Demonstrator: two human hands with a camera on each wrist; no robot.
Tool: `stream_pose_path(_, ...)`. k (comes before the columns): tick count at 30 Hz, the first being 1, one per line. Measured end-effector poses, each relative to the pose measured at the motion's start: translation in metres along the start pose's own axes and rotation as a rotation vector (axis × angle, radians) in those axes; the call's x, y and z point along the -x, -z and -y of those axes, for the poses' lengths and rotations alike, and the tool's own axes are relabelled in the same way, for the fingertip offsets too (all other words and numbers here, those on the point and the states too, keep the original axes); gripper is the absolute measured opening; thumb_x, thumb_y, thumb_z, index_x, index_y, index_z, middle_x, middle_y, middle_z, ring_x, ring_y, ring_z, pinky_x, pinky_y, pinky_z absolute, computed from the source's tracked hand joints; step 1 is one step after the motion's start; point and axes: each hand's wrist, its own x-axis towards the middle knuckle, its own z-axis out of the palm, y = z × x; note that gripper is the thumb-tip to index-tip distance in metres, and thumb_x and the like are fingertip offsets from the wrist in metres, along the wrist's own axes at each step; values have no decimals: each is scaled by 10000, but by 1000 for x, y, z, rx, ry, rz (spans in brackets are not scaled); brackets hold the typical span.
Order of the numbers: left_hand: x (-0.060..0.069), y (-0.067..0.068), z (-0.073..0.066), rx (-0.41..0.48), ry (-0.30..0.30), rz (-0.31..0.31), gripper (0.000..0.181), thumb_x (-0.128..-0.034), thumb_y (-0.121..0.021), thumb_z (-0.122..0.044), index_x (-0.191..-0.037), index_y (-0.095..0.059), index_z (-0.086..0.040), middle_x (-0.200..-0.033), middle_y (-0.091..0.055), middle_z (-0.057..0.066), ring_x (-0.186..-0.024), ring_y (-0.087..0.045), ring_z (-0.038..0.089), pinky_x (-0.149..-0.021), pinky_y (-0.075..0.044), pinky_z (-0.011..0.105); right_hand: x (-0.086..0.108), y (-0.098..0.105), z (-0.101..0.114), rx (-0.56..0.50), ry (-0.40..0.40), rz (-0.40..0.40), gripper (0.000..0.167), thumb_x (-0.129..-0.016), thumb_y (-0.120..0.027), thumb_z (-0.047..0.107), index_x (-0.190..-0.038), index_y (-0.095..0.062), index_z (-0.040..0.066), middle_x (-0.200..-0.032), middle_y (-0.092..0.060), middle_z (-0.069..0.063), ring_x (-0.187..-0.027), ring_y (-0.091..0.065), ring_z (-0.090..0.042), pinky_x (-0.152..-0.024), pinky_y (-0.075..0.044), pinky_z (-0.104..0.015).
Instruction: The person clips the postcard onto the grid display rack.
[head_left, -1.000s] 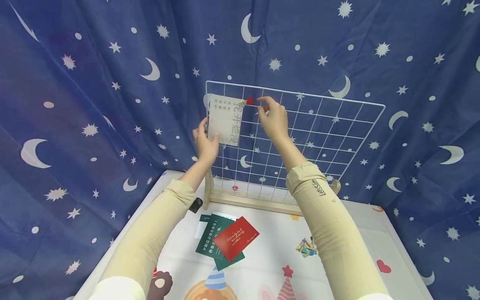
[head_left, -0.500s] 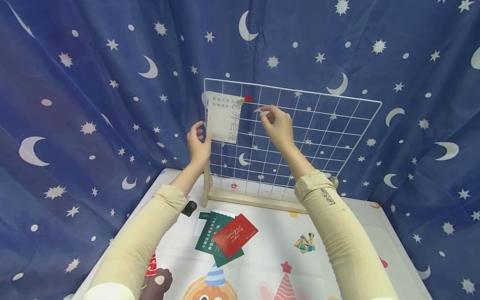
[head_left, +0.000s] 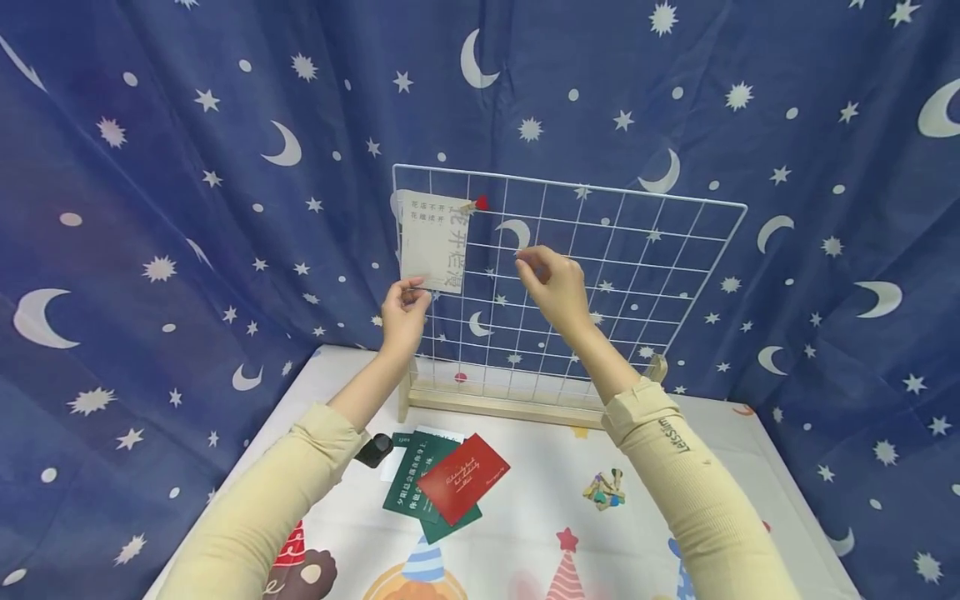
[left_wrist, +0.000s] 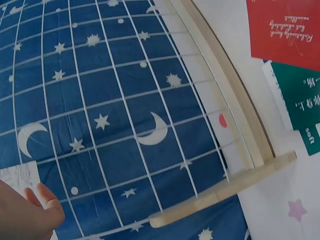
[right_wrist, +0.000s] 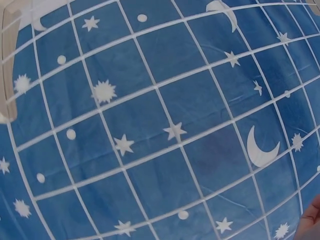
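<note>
A white card [head_left: 431, 242] with Chinese lettering hangs at the upper left of the white wire grid [head_left: 570, 275]. A small wooden clip with a red heart [head_left: 481, 202] fastens the card's upper right corner. At the card's lower left edge is my left hand [head_left: 405, 317], its fingers loosely bent near the bottom border; the left wrist view shows these fingers [left_wrist: 50, 200] beside a corner of the card. My right hand [head_left: 558, 287] hovers before the grid, right of the card, thumb and forefinger close together with nothing visible between them.
Red and green cards [head_left: 462, 477] lie overlapped on the printed tablecloth. Several small clips [head_left: 604, 490] form a pile to their right. A black object [head_left: 373, 450] sits by the left forearm. The grid stands in a wooden base [head_left: 510, 406] before a starry blue curtain.
My left hand has let go of the card's left side and shifted to its lower edge. My right hand has drawn away from the clip, downward. The card stays hanging.
</note>
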Motion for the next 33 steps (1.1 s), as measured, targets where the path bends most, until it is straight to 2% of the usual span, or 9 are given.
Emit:
stream_pose_path(3, 8, -2, 0, 12, 10, 31, 320, -946, -506, -61, -1261, -465, -24, -982, -513, -3, -745, -490, 16, -658, -457, 114, 6, 1, -2, -41, -6, -34, 152, -911, -585, 82, -976, -666, -30, -756, -666, -157, -455, -414, -21, -417, -335, -102)
stream_pose_path(6, 12, -2, 3, 35, 9, 35, 327, -944, -511, -70, -1265, -459, -32, -968, -516, -13, -755, -492, 10, -655, -458, 119, 11, 1, -4, -103, -11, -65, 158, -923, -568, 76, -966, -659, -46, -773, -674, -176, -473, -443, 24, -434, -376, -78)
stream_pose_path(10, 19, 2, 8, 43, 15, 70, 334, -950, -515, -81, -1275, -449, -42, -951, -508, -30, -773, -490, 20, -686, -465, 149, 20, 3, -5, -195, -27, -98, 156, -926, -558, 56, -968, -648, -64, -789, -674, -206, -512, -483, 59, -488, -435, -71)
stream_pose_path(12, 23, 4, 11, 19, 6, 107, 340, -953, -516, -86, -1282, -442, -42, -968, -511, -21, -791, -493, 25, -713, -469, 169, 27, 5, -4, -228, -37, -113, 144, -922, -556, 32, -960, -642, -77, -784, -668, -222, -523, -492, 66, -503, -439, -64)
stream_pose_path(17, 35, 11, 25, -68, -66, 206, 345, -948, -530, -97, -1273, -448, -18, -1041, -518, 54, -836, -479, 59, -737, -445, 181, 43, 12, -1, -274, -72, -149, 131, -911, -549, -26, -960, -629, -117, -762, -647, -268, -543, -493, 84, -526, -435, -34)
stream_pose_path(22, 52, 14, 51, -118, -130, 248, 319, -930, -549, -79, -1224, -487, 27, -1092, -531, 171, -939, -492, 163, -827, -424, 229, 62, 25, 19, -287, -92, -136, 128, -903, -521, -76, -952, -602, -163, -771, -618, -315, -589, -504, 130, -557, -472, -47)
stream_pose_path(26, 69, 14, 82, -203, -142, 247, 279, -915, -573, -65, -1179, -528, 15, -1089, -555, 203, -952, -535, 250, -781, -472, 254, 89, 31, 20, -271, -110, -111, 118, -894, -525, -89, -935, -607, -164, -774, -633, -297, -604, -516, 137, -555, -489, -64)
stream_pose_path(29, 81, 16, 106, -261, -126, 257, 287, -895, -593, -47, -1170, -538, 17, -1077, -562, 218, -945, -548, 286, -782, -493, 306, 113, 32, 11, -271, -166, -107, 112, -892, -530, -91, -926, -619, -150, -770, -641, -285, -582, -549, 68, -551, -501, -88)
stream_pose_path(33, 91, 24, 133, -343, -84, 236, 315, -874, -616, -42, -1174, -536, 14, -1048, -568, 201, -925, -551, 274, -821, -487, 370, 139, 27, -2, -318, -247, -52, 123, -905, -526, -75, -935, -625, -140, -774, -635, -286, -559, -595, -106, -560, -537, -174)
